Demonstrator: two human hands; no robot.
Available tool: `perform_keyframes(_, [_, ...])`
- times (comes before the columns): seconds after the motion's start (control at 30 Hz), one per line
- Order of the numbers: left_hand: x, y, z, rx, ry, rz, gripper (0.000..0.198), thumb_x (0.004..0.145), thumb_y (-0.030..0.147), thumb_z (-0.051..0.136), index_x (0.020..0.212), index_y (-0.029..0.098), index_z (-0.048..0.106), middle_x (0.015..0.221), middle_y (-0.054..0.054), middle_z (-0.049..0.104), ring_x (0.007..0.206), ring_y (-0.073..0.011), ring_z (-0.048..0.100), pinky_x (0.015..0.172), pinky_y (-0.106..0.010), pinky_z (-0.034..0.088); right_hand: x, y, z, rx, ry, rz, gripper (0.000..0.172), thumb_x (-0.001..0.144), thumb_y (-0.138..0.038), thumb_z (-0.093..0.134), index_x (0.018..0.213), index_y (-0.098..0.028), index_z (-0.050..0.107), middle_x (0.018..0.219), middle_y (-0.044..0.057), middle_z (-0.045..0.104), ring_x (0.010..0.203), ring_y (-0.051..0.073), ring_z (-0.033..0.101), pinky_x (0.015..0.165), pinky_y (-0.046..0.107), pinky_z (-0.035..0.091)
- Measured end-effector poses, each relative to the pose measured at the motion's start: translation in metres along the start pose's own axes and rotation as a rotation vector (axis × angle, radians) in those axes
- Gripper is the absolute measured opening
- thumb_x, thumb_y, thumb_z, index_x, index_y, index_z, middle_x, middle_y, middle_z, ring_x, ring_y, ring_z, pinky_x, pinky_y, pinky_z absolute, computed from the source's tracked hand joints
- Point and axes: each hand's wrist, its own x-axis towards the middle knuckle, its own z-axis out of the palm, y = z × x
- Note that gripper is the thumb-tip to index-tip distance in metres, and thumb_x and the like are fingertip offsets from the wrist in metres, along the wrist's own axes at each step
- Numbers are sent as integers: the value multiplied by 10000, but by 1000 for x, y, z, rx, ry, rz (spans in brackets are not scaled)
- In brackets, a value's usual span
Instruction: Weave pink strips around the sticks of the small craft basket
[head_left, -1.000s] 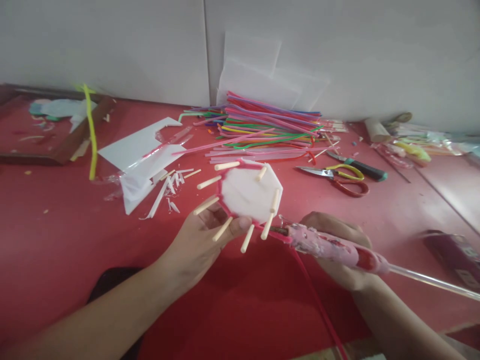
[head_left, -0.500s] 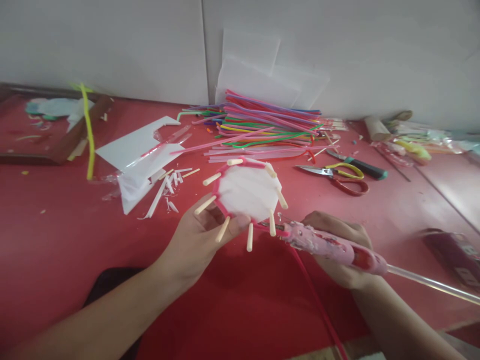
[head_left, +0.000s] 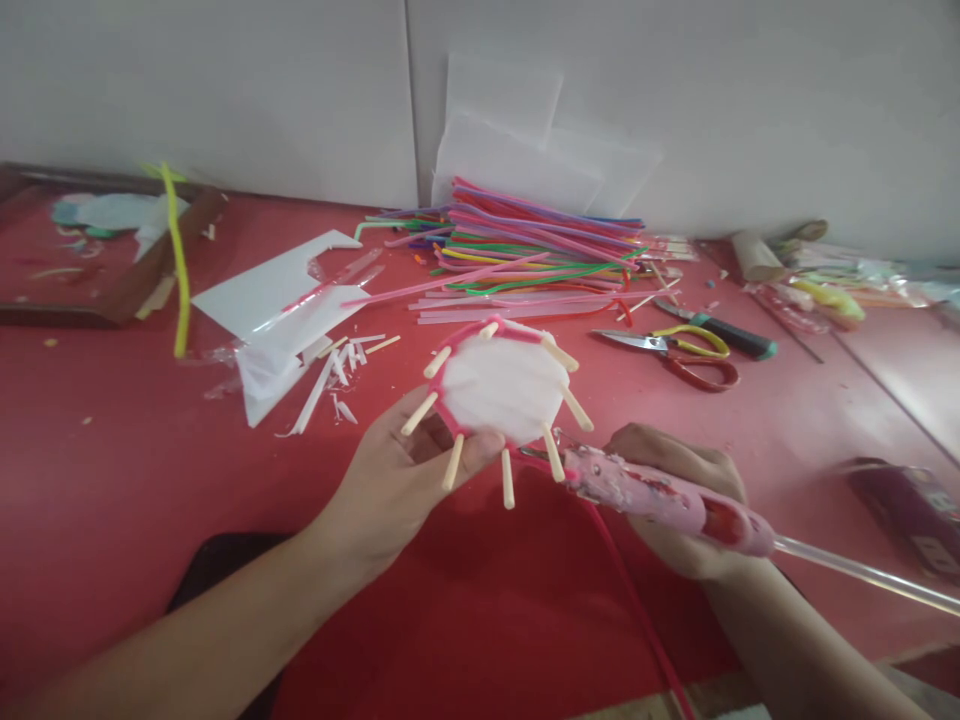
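My left hand (head_left: 397, 480) pinches a white foam octagon (head_left: 502, 388) by its near edge, thumb on top. A pink straw runs around its rim and several short wooden sticks poke outward from it. My right hand (head_left: 675, 500) grips a pink hot glue gun (head_left: 660, 492) with a clear glue stick (head_left: 862, 575) out the back. The gun's nozzle touches the octagon's lower right edge, where the loose end of the pink straw (head_left: 630, 590) trails down toward me.
A pile of coloured straws (head_left: 525, 255) lies at the back. Scissors (head_left: 675, 355) and a knife (head_left: 720, 335) rest to the right, white foam sheets and scraps (head_left: 285, 310) to the left, a yellow-green pipe cleaner (head_left: 178, 260) by a wooden tray (head_left: 97, 250), a dark box (head_left: 907, 515) far right.
The octagon has been turned in my left hand, so its sticks now point elsewhere. The glue gun stays at its lower right edge.
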Motion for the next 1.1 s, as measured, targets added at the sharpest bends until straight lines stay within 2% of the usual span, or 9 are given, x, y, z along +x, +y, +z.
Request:
perform_keyframes(0.17, [0, 5, 3, 1, -41, 29, 258, 700, 209, 830, 932, 251, 726, 841, 4, 735, 803, -165, 670, 758, -269, 544, -1, -1, 0, -45, 6, 9, 83, 790, -155, 543, 842, -217, 558, 640, -5, 542, 491, 118, 495, 434, 255, 404])
perform_keyframes(0.3, [0, 10, 6, -29, -51, 40, 303, 676, 131, 830, 934, 264, 740, 850, 13, 763, 812, -166, 696, 727, -242, 552, -1, 0, 0, -46, 4, 3, 89, 784, -160, 545, 850, -220, 543, 642, -5, 527, 498, 118, 484, 440, 258, 402])
perform_keyframes(0.5, [0, 7, 6, -15, -39, 101, 309, 699, 122, 812, 954, 287, 752, 826, 32, 760, 733, -134, 676, 678, -222, 540, -2, 0, 0, -67, -1, -11, 94, 782, -164, 530, 857, -216, 552, 665, 8, 553, 514, 125, 496, 446, 264, 402])
perform_keyframes(0.73, [-1, 7, 5, 59, 1, 127, 300, 738, 150, 787, 1008, 273, 747, 926, 1, 770, 734, -146, 662, 679, -252, 540, 0, -3, -1, -99, -11, -31, 101, 775, -149, 532, 839, -225, 548, 646, 6, 551, 503, 132, 500, 440, 272, 406])
perform_keyframes(0.9, [-2, 9, 6, 69, -28, 122, 325, 777, 144, 753, 1068, 286, 732, 993, 8, 776, 819, -166, 687, 735, -268, 555, -1, -4, 0, -104, 28, -25, 99, 782, -137, 518, 826, -223, 535, 633, -2, 529, 489, 126, 472, 425, 272, 381])
perform_keyframes(1.1, [-3, 8, 5, 77, -37, 125, 389, 795, 130, 734, 1157, 270, 707, 1129, -20, 760, 1058, -235, 679, 930, -355, 541, 2, -7, -1, -122, 27, -21, 83, 787, -144, 519, 817, -222, 526, 619, -3, 522, 471, 116, 463, 414, 262, 373])
